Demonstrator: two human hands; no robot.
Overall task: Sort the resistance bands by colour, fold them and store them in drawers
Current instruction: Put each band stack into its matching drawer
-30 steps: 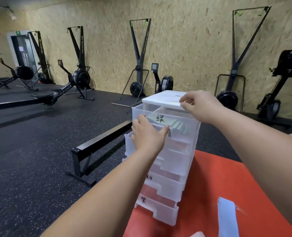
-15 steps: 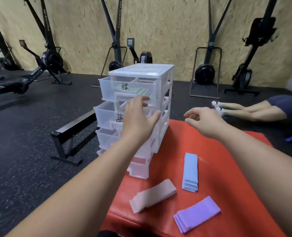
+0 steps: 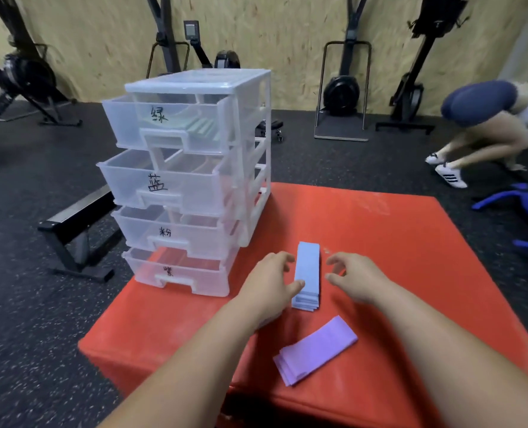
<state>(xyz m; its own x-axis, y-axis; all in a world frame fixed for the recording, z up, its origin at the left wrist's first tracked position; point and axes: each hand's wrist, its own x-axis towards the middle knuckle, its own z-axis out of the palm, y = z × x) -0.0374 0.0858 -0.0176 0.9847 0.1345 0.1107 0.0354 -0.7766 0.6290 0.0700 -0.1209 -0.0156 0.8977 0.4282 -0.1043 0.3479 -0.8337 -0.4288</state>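
Blue resistance bands (image 3: 308, 270) beside drawers (image 3: 176, 193) labelled 绿, 蓝, 粉, 紫; left hand (image 3: 268, 284) and right hand (image 3: 357, 279) flank them, fingers open, gripping nothing.

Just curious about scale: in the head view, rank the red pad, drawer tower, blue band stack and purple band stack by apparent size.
1. Red pad
2. Drawer tower
3. Purple band stack and blue band stack: much alike; purple lies nearer the camera, so unranked.

The single head view looks forward and down, close over the red mat (image 3: 380, 242) (wide-angle, edges seemingly warped).
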